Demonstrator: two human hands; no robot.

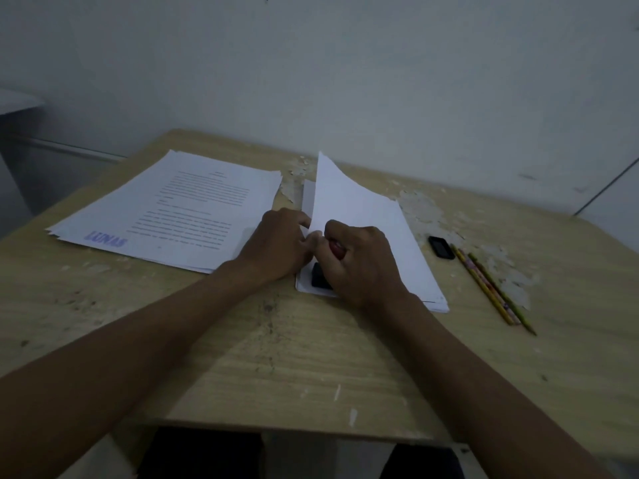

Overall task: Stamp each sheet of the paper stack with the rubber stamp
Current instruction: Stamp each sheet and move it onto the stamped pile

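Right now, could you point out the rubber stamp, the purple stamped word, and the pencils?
rubber stamp (321, 280): head view, on its black base below the right hand.
purple stamped word (105, 239): head view, middle of the print on the left pile's top sheet.
pencils (491, 288): head view, mid-shaft, right of the stack.

Hands lifting a sheet at centre frame

Left hand (276, 243) pinches the raised sheet (345, 198); right hand (359, 261) grips the rubber stamp (323, 276) on the paper stack (418, 267).

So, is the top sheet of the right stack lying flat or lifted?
Lifted. The top sheet curves up off the right stack, its left edge pinched by the left hand.
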